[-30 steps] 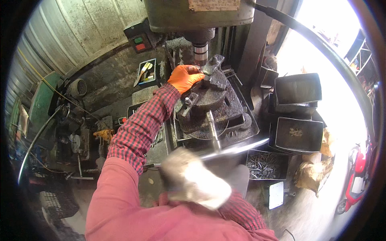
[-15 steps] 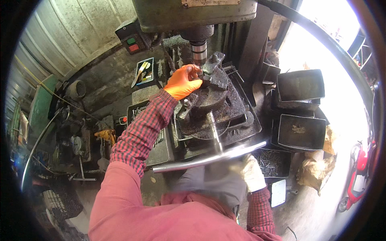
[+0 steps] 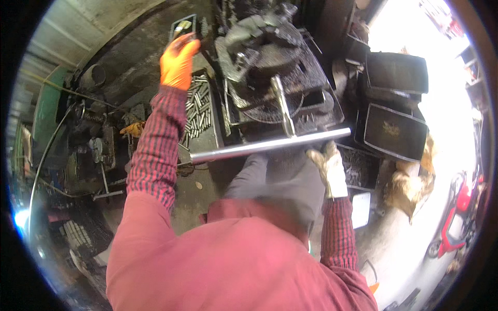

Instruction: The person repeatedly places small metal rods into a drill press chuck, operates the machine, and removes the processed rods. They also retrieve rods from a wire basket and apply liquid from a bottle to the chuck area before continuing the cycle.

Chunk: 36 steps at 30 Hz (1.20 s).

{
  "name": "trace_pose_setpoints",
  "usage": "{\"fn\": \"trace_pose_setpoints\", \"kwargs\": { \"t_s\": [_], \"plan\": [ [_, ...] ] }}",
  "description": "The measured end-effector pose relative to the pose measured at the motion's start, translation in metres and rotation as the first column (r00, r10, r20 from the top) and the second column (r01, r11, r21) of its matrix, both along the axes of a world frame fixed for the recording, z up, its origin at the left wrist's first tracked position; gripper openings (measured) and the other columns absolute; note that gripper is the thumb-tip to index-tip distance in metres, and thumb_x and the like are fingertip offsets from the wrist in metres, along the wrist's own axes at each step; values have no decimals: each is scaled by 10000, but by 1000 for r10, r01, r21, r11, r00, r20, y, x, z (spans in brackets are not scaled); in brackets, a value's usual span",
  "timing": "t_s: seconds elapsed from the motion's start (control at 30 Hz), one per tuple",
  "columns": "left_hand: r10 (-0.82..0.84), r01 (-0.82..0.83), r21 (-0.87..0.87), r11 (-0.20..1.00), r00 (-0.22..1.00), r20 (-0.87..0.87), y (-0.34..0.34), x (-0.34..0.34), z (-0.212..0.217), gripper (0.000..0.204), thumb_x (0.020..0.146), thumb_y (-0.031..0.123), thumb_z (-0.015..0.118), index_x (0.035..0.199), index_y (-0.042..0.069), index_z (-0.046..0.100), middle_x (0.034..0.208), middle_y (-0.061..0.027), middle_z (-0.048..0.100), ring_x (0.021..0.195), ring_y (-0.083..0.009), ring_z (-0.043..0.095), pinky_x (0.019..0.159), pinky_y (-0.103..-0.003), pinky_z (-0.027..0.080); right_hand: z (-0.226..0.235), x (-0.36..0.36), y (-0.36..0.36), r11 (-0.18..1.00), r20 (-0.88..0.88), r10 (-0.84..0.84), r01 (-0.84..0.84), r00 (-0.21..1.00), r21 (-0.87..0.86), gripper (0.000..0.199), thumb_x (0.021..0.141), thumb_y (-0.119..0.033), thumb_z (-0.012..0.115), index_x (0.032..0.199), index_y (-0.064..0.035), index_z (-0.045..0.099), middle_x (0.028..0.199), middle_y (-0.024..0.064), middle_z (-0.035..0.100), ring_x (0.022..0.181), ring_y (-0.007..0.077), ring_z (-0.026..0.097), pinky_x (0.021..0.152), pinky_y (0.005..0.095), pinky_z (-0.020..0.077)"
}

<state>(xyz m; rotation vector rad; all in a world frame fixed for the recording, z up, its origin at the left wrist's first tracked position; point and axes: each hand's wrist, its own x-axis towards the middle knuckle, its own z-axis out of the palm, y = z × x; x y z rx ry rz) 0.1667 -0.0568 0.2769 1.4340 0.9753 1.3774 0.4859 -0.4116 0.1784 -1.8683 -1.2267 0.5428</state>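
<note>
My left hand (image 3: 177,63), in an orange glove, is up at the left beside the tray (image 3: 218,129) of short metal pins (image 3: 199,111). Its fingers are bent together; anything small between them cannot be made out. In a white glove, my right hand (image 3: 333,171) is just below the right end of a long steel bar handle (image 3: 270,145). Its thumb and fingers are apart, and it holds nothing. The bar crosses the end of a screw shaft (image 3: 282,106) that runs out of the dark, grimy machine vise (image 3: 272,62).
Black bins (image 3: 397,72) are stacked on the right, above a bin of small metal pieces (image 3: 358,168). A crumpled brown bag (image 3: 410,189) lies nearby. A small box (image 3: 182,26) stands beyond my left hand. A red scooter (image 3: 456,217) is at far right.
My left hand has left the vise below the drill chuck and moved left. The bar has turned slightly, and my right hand's fingers have spread beside it. The view has tilted down.
</note>
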Motion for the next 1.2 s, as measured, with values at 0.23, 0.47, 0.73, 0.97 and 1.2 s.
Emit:
{"fn": "trace_pose_setpoints", "kwargs": {
  "t_s": [0.23,0.47,0.73,0.97,1.2],
  "plan": [
    [237,-241,-274,931,970,-48,-121,-61,-110,356,996,63,665,1330,-60,636,937,-60,684,749,-87,560,679,-238,466,-1,-4,-18,989,-281,12,-53,960,-140,682,882,-355,845,1337,90,597,1283,269,694,1162,331,698,953,388,554],
    [-9,-20,-214,977,991,-134,-177,-17,-179,276,991,90,678,1239,-28,709,1012,-45,713,891,-126,649,826,-261,531,-45,-21,-48,973,-360,175,-217,916,-79,674,913,-380,792,1462,-53,580,1325,202,702,1255,312,667,1051,396,520],
    [-231,128,-431,893,953,-197,-161,57,-195,315,949,109,749,1224,-40,703,1052,-61,727,938,-114,671,865,-262,537,-52,-8,-40,976,-309,48,-111,950,-189,909,841,-259,863,1581,-20,393,1546,238,514,1431,350,517,1177,404,433],
    [-272,220,-166,961,660,-700,-79,106,-255,364,955,261,739,1228,22,708,1090,-75,738,998,-154,688,853,-332,541,-50,-9,-42,984,-595,-169,168,786,-58,758,853,-19,774,1536,36,448,1409,240,624,1324,317,607,1155,405,480],
    [-455,234,-395,889,558,-694,-18,139,-299,466,989,405,618,1243,23,696,1175,-139,721,1129,-241,659,1000,-403,488,-7,31,-129,869,-505,-475,476,721,-139,640,916,-32,711,1523,-17,507,1377,147,646,1221,250,648,1089,392,516]
  ]
}}
